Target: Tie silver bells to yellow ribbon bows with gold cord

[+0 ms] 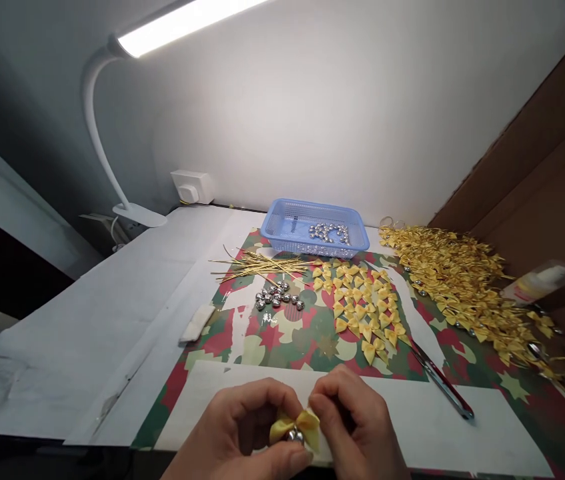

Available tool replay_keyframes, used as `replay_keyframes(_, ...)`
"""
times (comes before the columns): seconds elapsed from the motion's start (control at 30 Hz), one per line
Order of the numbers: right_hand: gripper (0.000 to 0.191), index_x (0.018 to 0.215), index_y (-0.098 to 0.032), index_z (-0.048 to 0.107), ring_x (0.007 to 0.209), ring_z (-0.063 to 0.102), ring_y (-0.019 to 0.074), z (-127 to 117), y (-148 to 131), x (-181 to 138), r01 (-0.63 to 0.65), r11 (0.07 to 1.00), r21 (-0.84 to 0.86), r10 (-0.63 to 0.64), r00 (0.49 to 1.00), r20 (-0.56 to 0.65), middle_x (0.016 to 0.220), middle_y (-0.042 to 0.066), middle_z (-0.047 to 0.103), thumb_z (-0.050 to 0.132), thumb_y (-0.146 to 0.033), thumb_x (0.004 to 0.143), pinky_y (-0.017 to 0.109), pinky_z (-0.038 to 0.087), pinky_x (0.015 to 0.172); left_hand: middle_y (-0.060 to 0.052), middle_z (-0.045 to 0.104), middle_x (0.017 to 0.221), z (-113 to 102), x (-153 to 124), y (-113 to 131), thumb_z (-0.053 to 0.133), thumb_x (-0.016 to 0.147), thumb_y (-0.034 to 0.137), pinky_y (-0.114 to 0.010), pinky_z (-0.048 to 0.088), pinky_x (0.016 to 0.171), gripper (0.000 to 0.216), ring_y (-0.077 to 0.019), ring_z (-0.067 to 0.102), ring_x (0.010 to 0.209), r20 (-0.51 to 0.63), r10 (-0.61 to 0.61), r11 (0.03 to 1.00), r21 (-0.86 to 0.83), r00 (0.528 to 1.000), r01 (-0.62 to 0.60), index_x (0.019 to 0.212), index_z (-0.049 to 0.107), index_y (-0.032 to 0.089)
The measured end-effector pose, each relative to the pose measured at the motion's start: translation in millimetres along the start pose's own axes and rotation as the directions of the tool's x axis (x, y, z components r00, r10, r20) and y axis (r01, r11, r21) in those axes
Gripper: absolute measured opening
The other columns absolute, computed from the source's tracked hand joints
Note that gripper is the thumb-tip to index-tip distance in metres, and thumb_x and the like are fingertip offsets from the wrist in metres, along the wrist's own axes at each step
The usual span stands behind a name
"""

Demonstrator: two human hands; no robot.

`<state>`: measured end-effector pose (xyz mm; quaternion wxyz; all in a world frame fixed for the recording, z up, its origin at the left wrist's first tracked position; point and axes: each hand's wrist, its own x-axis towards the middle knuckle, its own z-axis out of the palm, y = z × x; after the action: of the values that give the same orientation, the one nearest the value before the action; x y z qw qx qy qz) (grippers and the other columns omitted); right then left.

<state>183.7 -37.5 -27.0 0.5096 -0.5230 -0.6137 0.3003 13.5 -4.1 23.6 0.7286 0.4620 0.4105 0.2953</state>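
Note:
At the bottom centre, my left hand [242, 433] and my right hand [357, 427] pinch together on one small yellow ribbon bow [298, 425] with a silver bell [295, 437] at its middle. Both hands are closed around it, fingertips meeting over a white sheet [437, 427]. Further back lie several loose yellow bows [362, 300], a cluster of silver bells [277, 297] and a bundle of gold wire ties [262, 265].
A blue plastic basket [282, 220] with more bells stands at the back. A large heap of finished gold bows [467, 287] lies at right, beside a glue bottle [537, 283]. Red-handled tweezers [442, 383] lie right of my hands. A clamp lamp [112, 133] stands at the left.

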Motion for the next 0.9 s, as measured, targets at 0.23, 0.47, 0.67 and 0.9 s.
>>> replay_keyframes(0.23,0.047,0.072,-0.02,0.063,0.055,0.042,0.0105,5,-2,-7,-0.166,0.98,0.106,0.158,0.984,0.077,0.064,-0.004,0.049,0.055,-0.06,0.096,0.027,0.025,0.052,0.0,0.07,0.078,-4,-1,0,0.085,0.075,0.029,-0.029,0.046,0.07,0.018,-0.0197,0.059,0.077,0.02,0.01,0.997,0.078,1.0,-0.012,0.087,0.076,0.019)
replay_keyframes(0.47,0.044,0.07,-0.019,0.065,0.058,0.043,0.0109,3,-4,-4,-0.245,0.946,0.21,0.214,0.963,0.161,0.067,-0.002,0.052,0.058,-0.054,0.096,0.027,0.027,0.054,-0.002,0.071,0.077,-6,0,12,0.082,0.08,0.044,-0.027,0.047,0.069,0.028,-0.0173,0.058,0.074,0.031,-0.09,0.995,0.044,0.996,0.088,0.086,0.078,0.017)
replay_keyframes(0.67,0.046,0.071,-0.019,0.063,0.06,0.04,0.0108,4,-3,-3,-0.266,0.906,0.329,0.215,0.959,0.183,0.068,-0.003,0.048,0.059,-0.058,0.095,0.027,0.026,0.055,0.002,0.07,0.069,-2,4,0,0.091,0.072,0.031,-0.023,0.047,0.066,0.018,-0.0137,0.059,0.069,-0.012,-0.039,0.994,-0.106,0.999,0.037,0.077,0.079,0.019)
replay_keyframes(0.9,0.043,0.069,-0.02,0.062,0.056,0.039,0.0107,9,-4,-11,-0.18,0.974,0.137,0.176,0.984,0.042,0.065,-0.004,0.045,0.056,-0.051,0.098,0.028,0.024,0.054,-0.003,0.077,0.105,-20,-1,-11,0.083,0.084,0.03,-0.035,0.052,0.088,0.03,-0.0243,0.068,0.1,0.161,0.039,0.997,-0.066,0.986,-0.029,0.113,0.076,0.03)
